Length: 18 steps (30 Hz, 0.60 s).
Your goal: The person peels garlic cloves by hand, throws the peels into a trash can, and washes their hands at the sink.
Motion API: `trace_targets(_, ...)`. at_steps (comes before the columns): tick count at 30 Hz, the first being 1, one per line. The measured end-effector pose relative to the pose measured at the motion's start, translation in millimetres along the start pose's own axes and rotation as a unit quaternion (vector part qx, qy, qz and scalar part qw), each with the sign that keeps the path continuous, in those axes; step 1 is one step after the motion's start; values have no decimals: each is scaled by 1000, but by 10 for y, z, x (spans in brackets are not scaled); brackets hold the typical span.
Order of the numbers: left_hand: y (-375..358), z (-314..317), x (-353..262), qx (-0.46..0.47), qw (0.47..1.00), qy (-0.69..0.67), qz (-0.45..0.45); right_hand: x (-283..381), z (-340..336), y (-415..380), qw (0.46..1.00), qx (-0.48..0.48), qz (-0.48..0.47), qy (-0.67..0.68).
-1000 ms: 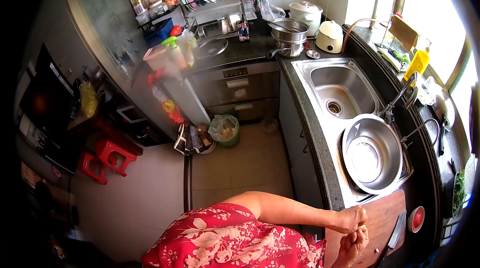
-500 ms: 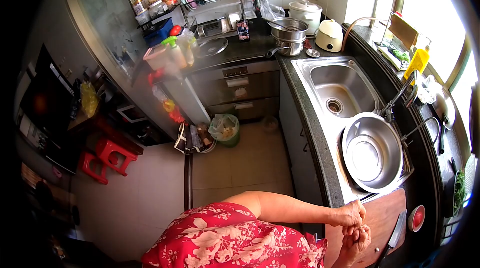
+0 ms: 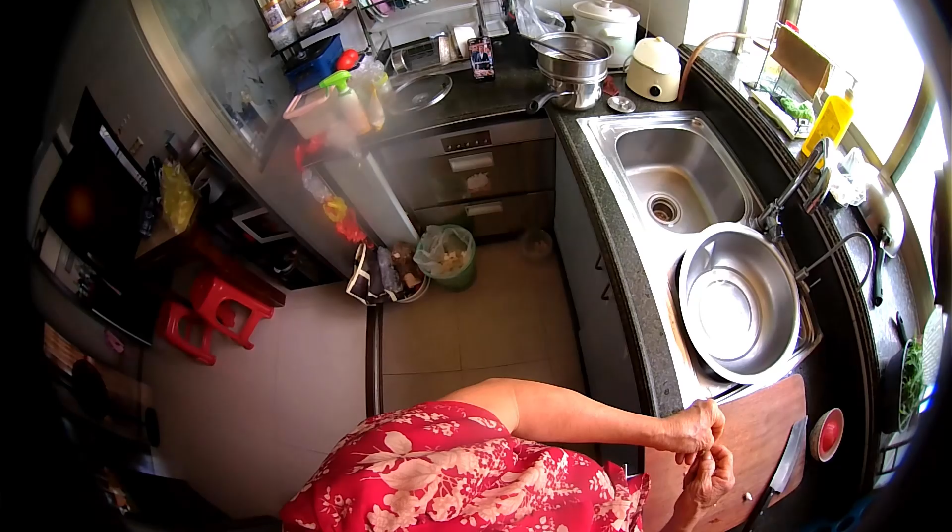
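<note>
My left hand (image 3: 695, 427) and my right hand (image 3: 706, 479) meet above the wooden cutting board (image 3: 773, 411). The fingers of both are closed and pinched together at the tips. Whatever lies between them is too small and hidden to name. To the right of them a knife (image 3: 790, 455) rests on the board, its dark handle toward the bottom edge. A tiny white piece (image 3: 748, 496) lies on the wood near that handle. Beside the board stands a small bowl (image 3: 826, 434) with a red inside.
A large steel basin (image 3: 739, 304) sits over the near sink, beyond the board. Farther off are the other sink bowl (image 3: 684, 175), the faucet (image 3: 778, 210), stacked steel pots (image 3: 572, 66) and a cream kettle (image 3: 654, 71). A lined bin (image 3: 446, 256) stands on the floor.
My right hand has shifted slightly up, with its fingers closer to my left fingertips. The left hand has barely moved, and the things on the board stay put.
</note>
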<state>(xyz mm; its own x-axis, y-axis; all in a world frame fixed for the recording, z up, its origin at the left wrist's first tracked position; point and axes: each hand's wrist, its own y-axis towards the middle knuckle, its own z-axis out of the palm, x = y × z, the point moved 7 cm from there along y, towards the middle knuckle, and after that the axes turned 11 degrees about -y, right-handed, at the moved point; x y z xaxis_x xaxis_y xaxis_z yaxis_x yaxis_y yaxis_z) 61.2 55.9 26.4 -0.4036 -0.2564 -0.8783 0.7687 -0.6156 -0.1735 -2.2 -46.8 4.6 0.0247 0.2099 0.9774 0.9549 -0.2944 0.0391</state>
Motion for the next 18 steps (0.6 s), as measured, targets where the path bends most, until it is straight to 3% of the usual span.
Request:
trace_targets(4,10,9,23,-3,1000,14,-9,103,-36,-26,996,8,-71,-58)
trace_targets(10,22,137,17,57,998,21,-15,266,-116,-55,998,6,-17,-67)
trace_targets(12,-6,185,-3,79,996,3,-30,219,-169,-62,999,-8,39,13)
trace_targets(16,19,231,47,86,996,-3,-39,38,-279,-97,996,12,94,8)
trace_targets(18,50,218,107,79,996,11,-48,132,-245,-122,998,9,56,-38)
